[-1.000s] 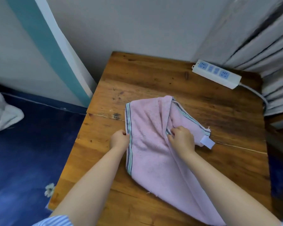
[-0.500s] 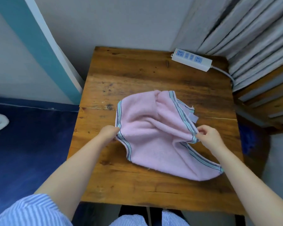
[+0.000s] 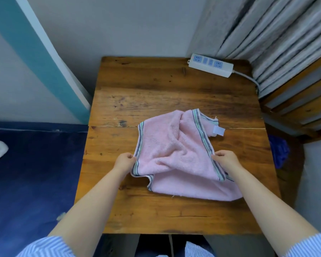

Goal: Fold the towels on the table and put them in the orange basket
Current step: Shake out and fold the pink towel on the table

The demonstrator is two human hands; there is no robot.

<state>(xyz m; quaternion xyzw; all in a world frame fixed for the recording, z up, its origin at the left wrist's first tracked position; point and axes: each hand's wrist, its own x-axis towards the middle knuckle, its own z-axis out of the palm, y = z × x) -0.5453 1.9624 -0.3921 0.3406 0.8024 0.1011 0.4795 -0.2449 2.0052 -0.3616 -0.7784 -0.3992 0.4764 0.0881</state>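
On the near half of the wooden table, a pink towel with striped borders lies crumpled and partly doubled over, a white label at its far right corner. The left hand pinches the towel's left striped edge with curled fingers, while the right hand grips the right striped edge likewise. A white power strip rests at the far right corner of the table, well apart from the towel.

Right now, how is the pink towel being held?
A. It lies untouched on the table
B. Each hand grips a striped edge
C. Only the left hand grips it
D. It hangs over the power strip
B: the left hand and right hand each pinch a striped edge of the pink towel.
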